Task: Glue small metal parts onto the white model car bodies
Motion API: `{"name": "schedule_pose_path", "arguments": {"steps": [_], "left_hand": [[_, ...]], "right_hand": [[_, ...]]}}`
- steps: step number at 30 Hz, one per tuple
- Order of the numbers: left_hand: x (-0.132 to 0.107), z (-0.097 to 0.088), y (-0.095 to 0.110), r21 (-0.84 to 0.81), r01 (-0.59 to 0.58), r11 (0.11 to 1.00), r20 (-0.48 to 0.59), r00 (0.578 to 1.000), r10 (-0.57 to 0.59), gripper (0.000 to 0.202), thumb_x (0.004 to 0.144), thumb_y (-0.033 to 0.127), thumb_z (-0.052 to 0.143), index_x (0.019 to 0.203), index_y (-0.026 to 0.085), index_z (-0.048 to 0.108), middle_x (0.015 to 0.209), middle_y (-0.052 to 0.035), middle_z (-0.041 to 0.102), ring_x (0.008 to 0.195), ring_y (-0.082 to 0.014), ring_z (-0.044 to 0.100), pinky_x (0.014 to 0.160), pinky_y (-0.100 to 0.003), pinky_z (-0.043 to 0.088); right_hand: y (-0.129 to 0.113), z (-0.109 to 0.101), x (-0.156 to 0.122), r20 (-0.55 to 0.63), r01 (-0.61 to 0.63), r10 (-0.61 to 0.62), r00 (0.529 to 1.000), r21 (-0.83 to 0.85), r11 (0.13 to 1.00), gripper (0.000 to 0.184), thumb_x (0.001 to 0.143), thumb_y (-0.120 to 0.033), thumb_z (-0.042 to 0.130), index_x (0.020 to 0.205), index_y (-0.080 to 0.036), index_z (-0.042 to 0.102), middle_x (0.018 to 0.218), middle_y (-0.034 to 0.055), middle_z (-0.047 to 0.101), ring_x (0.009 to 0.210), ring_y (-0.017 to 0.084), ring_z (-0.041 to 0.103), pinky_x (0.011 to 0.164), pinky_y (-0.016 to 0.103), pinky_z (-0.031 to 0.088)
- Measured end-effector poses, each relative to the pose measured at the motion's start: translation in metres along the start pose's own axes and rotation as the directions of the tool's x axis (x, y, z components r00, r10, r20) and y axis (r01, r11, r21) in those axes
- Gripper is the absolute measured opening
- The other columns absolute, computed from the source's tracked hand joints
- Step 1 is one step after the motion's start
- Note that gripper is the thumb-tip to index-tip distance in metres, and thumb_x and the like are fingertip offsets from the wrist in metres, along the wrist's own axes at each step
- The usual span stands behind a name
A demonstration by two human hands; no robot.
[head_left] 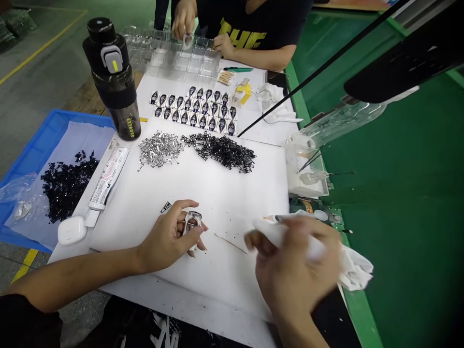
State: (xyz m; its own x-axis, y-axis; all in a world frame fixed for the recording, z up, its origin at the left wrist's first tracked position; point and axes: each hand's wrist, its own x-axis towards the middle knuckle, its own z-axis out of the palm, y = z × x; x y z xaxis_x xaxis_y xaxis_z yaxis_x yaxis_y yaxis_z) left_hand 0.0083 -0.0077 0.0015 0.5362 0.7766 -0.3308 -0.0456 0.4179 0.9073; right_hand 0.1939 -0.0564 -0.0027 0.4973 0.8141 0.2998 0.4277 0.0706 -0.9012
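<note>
My left hand (pixel 163 241) is closed around a small white frame-shaped plastic part (pixel 192 221) with a dark opening, holding it above the white work surface (pixel 217 193). A small black part (pixel 166 207) lies just beyond that hand. To the right, my right hand (pixel 299 266) is smeared by motion, its fingers closed round a white thing (pixel 270 233) whose kind the blur hides. Between the hands, a thin brown stick (pixel 231 243) lies on the surface. White crumpled tissue (pixel 357 270) shows beside my right wrist.
Piles of silvery parts (pixel 160 149) and black parts (pixel 226 151) lie ahead, with rows of finished-looking dark-and-white pieces (pixel 195 107) behind. A bottle (pixel 114 82), white tube (pixel 108 179), earbud case (pixel 72 230) and blue bin (pixel 21 150) are left. A co-worker's hands (pixel 184 19) work over a clear tray (pixel 181 60).
</note>
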Motion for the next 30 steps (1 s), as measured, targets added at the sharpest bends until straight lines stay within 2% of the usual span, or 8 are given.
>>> {"name": "schedule_pose_path", "arguments": {"steps": [4, 9, 14, 17, 20, 23, 25, 30], "left_hand": [[0.000, -0.001, 0.000, 0.027, -0.002, 1.000, -0.012, 1.000, 0.002, 0.040, 0.095, 0.031, 0.061, 0.131, 0.021, 0.046, 0.098, -0.0051, 0.065, 0.078, -0.0182, 0.073, 0.055, -0.024, 0.057], [0.001, -0.001, 0.002, 0.045, 0.006, 0.999, -0.004, 1.000, -0.006, 0.038, 0.094, 0.029, 0.061, 0.129, 0.022, 0.048, 0.096, -0.0034, 0.062, 0.081, -0.0189, 0.074, 0.060, -0.027, 0.059], [0.000, -0.001, 0.007, 0.083, 0.036, 0.996, 0.021, 0.999, -0.038, 0.041, 0.095, 0.031, 0.058, 0.133, 0.023, 0.047, 0.099, -0.0047, 0.062, 0.082, -0.0190, 0.073, 0.061, -0.028, 0.060], [-0.002, -0.004, 0.007, 0.111, 0.033, 0.993, 0.068, 0.997, -0.041, 0.040, 0.096, 0.033, 0.057, 0.134, 0.022, 0.047, 0.101, -0.0057, 0.063, 0.085, -0.0193, 0.073, 0.063, -0.028, 0.060], [-0.002, -0.006, 0.004, 0.147, -0.002, 0.989, 0.124, 0.992, -0.016, 0.044, 0.096, 0.032, 0.055, 0.138, 0.022, 0.045, 0.100, -0.0057, 0.063, 0.088, -0.0201, 0.073, 0.063, -0.028, 0.060], [-0.002, -0.007, 0.000, 0.149, -0.036, 0.988, 0.121, 0.993, 0.018, 0.052, 0.097, 0.030, 0.053, 0.145, 0.023, 0.036, 0.099, -0.0051, 0.062, 0.088, -0.0199, 0.073, 0.061, -0.027, 0.059], [-0.001, -0.007, -0.001, 0.125, -0.039, 0.991, 0.108, 0.994, 0.025, 0.054, 0.096, 0.029, 0.053, 0.147, 0.023, 0.034, 0.099, -0.0049, 0.061, 0.086, -0.0190, 0.073, 0.060, -0.026, 0.059], [-0.001, -0.010, 0.003, 0.106, 0.009, 0.994, 0.162, 0.986, -0.026, 0.055, 0.094, 0.029, 0.057, 0.145, 0.023, 0.037, 0.099, -0.0055, 0.061, 0.085, -0.0200, 0.073, 0.059, -0.026, 0.058]], "right_hand": [[0.010, 0.014, 0.015, 0.153, -0.183, 0.187, 0.970, -0.042, 0.982, 0.038, 0.092, -0.049, 0.061, 0.120, -0.022, 0.058, 0.081, 0.0030, 0.066, 0.070, 0.019, 0.064, 0.065, 0.034, 0.056], [0.010, 0.016, 0.015, 0.282, -0.108, 0.213, 0.936, -0.345, 0.932, 0.031, 0.088, -0.049, 0.062, 0.108, -0.025, 0.067, 0.099, 0.0039, 0.072, 0.075, 0.018, 0.064, 0.069, 0.033, 0.053], [-0.010, -0.012, 0.007, 0.370, -0.102, 0.259, 0.892, -0.394, 0.914, 0.051, 0.083, -0.041, 0.060, 0.130, -0.024, 0.058, 0.122, 0.0085, 0.071, 0.098, 0.025, 0.072, 0.086, 0.041, 0.059], [-0.037, -0.047, 0.013, 0.246, -0.149, 0.268, 0.931, -0.414, 0.898, 0.047, 0.084, -0.048, 0.064, 0.124, -0.024, 0.065, 0.110, 0.0088, 0.075, 0.093, 0.027, 0.074, 0.082, 0.042, 0.061], [-0.045, -0.070, 0.046, -0.103, -0.184, 0.156, 0.982, -0.374, 0.909, 0.034, 0.085, -0.051, 0.067, 0.104, -0.024, 0.073, 0.083, 0.0056, 0.074, 0.075, 0.025, 0.071, 0.073, 0.040, 0.059], [-0.016, -0.073, 0.097, -0.366, -0.151, -0.054, 0.929, -0.509, 0.847, 0.028, 0.085, -0.036, 0.065, 0.105, -0.018, 0.072, 0.090, 0.0093, 0.073, 0.086, 0.027, 0.070, 0.084, 0.044, 0.055], [0.009, -0.071, 0.125, -0.329, -0.158, -0.039, 0.943, -0.549, 0.821, 0.024, 0.078, -0.024, 0.071, 0.100, -0.018, 0.074, 0.083, 0.0077, 0.073, 0.083, 0.027, 0.070, 0.093, 0.045, 0.050], [0.034, -0.073, 0.149, -0.322, -0.143, -0.068, 0.944, -0.588, 0.796, 0.011, 0.080, -0.022, 0.069, 0.089, -0.018, 0.075, 0.086, 0.0121, 0.074, 0.080, 0.026, 0.070, 0.080, 0.037, 0.049]]}}
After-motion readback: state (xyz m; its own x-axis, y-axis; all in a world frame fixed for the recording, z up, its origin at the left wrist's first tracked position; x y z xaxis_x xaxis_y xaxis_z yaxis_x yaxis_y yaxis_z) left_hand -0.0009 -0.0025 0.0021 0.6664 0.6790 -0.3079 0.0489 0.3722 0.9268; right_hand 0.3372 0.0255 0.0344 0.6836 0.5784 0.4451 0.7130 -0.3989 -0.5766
